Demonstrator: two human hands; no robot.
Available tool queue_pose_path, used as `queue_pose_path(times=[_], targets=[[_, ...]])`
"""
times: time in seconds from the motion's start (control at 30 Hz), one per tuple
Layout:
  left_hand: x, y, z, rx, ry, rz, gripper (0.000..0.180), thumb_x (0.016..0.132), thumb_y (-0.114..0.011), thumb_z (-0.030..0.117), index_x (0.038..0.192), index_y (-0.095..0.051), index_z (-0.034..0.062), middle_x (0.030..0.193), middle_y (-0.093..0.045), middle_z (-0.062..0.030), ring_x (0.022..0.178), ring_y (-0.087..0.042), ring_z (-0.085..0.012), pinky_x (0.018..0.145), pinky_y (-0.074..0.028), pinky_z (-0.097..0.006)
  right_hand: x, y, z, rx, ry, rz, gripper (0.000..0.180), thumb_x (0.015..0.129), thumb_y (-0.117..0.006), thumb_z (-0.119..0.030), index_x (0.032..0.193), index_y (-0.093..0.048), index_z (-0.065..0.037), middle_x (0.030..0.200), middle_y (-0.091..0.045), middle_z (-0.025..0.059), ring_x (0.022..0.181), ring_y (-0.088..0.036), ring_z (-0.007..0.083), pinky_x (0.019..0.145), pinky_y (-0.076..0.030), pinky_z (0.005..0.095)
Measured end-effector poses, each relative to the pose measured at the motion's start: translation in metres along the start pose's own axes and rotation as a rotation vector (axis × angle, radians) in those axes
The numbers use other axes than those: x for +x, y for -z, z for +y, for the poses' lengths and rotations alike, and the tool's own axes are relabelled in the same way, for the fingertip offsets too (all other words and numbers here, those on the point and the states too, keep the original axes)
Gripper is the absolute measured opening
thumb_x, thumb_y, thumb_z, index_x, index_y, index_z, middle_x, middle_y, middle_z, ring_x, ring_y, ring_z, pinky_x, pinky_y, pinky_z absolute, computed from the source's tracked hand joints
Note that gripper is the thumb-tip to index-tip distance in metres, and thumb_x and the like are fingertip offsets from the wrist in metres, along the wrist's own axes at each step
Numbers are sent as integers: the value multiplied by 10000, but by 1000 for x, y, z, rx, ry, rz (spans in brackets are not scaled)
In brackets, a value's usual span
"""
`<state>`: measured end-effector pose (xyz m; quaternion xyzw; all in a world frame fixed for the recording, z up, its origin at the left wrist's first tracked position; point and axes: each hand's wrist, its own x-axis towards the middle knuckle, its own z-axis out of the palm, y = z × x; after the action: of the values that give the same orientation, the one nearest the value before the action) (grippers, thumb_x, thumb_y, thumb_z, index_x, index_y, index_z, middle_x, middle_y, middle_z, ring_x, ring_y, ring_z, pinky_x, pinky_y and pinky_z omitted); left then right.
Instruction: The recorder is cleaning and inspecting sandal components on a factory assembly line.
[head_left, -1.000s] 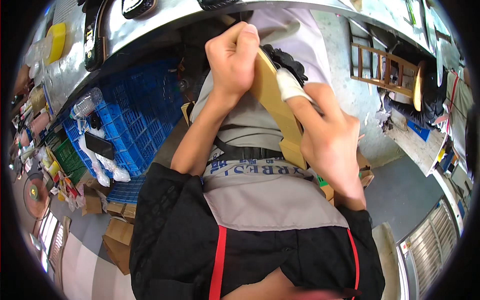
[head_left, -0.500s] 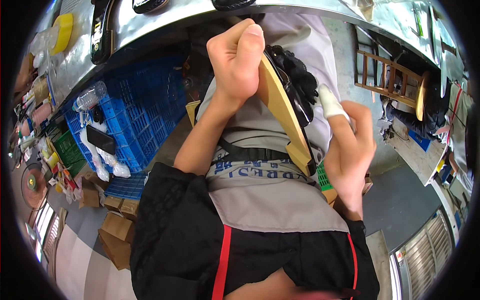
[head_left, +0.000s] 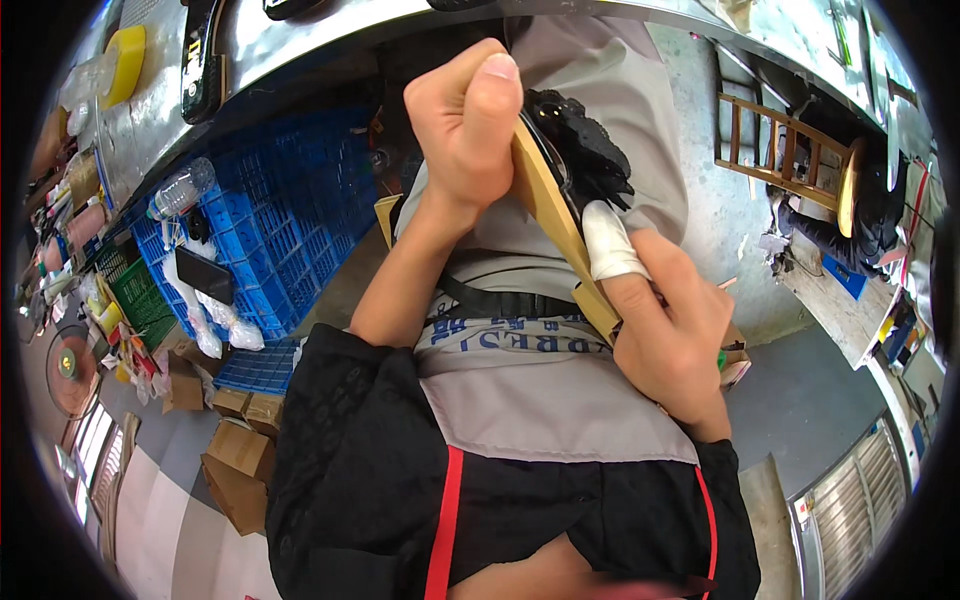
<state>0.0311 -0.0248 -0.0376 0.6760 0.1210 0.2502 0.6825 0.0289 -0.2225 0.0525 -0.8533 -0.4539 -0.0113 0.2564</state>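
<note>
Above your grey-clad lap point(head_left: 505, 262), your left hand point(head_left: 465, 135) grips a tan-soled, ruffled black shoe point(head_left: 548, 200); your right hand point(head_left: 670, 320) curls at its edge, grip unclear. A clear plastic bottle point(head_left: 183, 187) tops a blue plastic crate point(head_left: 280, 245).

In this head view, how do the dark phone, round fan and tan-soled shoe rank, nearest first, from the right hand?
From the right hand:
1. Tan-soled shoe, immediately left.
2. Dark phone, farther left, by the blue crate.
3. Round fan, near the left edge.

We count one shoe point(head_left: 546, 197), one white finger wrap point(head_left: 608, 243), one yellow tape roll point(head_left: 124, 67), one plastic bottle point(head_left: 182, 187), one smartphone point(head_left: 203, 277), one electric fan point(head_left: 68, 365) and one wooden stool point(head_left: 848, 188).
</note>
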Motion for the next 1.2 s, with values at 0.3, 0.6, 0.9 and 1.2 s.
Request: queue_pose_path(times=[0.3, 0.6, 0.9, 1.2], targets=[[-3, 0, -15, -83, 37, -2, 436, 934, -452, 276, 582, -405, 23, 556, -382, -51, 514, -370, -130, 493, -272, -296, -10, -4, -11, -59, 16, -54, 250, 657, -702, -127, 905, -717, -102, 981, -617, 43, 575, -473, 116, 461, -391, 248], [2, 2, -37, -190, 72, -27, 443, 967, -432, 247, 576, -412, 39, 545, -374, -54, 521, -361, -142, 496, -275, -307, 26, -8, -17, -20, -151, -175, 430, 606, -679, 72, 1012, -705, -66, 1006, -589, 79, 693, -640, 235, 581, -523, 338], [16, -5, -64, -557, 307, -32, 410, 899, -474, 267, 542, -362, 100, 551, -342, -35, 569, -365, -159, 564, -290, -314, -12, 4, 11, 475, -186, -83, 424, 656, -626, 90, 1045, -750, -24, 919, -618, 95, 656, -614, 208, 574, -484, 286], [12, -11, -78, -631, 407, -31, 431, 897, -482, 285, 541, -416, 52, 527, -413, -77, 510, -383, -156, 513, -331, -311, -30, -19, 49, 1925, -292, -11, 157, 820, -584, -110, 786, -612, 41, 869, -505, 152, 670, -449, 218, 523, -400, 298]])
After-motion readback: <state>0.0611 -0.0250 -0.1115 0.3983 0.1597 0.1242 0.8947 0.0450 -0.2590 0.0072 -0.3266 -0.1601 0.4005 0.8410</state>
